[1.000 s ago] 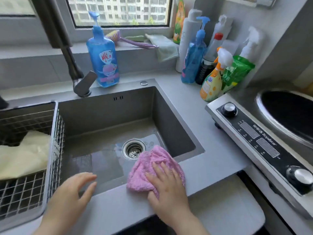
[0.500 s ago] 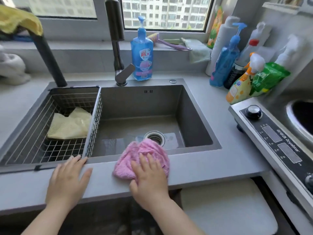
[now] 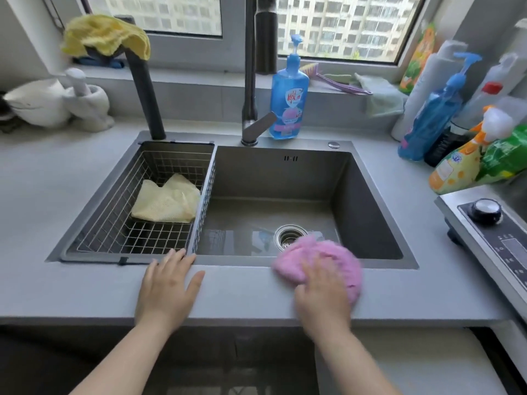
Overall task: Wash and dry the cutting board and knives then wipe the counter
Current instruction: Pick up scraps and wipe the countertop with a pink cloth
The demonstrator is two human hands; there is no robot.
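Setting: Kitchen counter (image 3: 85, 289), grey, under a window, with a dark steel sink (image 3: 285, 178) set into it.
Left hand: the left hand (image 3: 168, 289) lies flat on the counter's front strip, fingers straight and spread, fingertips at the sink's front rim, holding nothing.
Right hand: the right hand (image 3: 322, 300), blurred, presses palm-down on a pink cloth (image 3: 322, 260) with its fingers laid out over it; the two hands are well apart.
Pink cloth: bunched on the front strip under the right hand, its far edge hanging over the sink rim.
Beyond the left hand: a wire basket (image 3: 114, 223) sits in the sink's left part, with a pale yellow cloth (image 3: 168, 199) lying in it.
Beyond the right hand: the drain (image 3: 288, 235), just past the pink cloth, on a wet sink floor.
Far side: a tap (image 3: 251, 81) and a blue soap bottle (image 3: 288, 101) stand behind the sink.
Right of the right hand: a stove (image 3: 490, 243) at the frame's edge, and a cluster of cleaning bottles (image 3: 433, 115) in the corner behind it.
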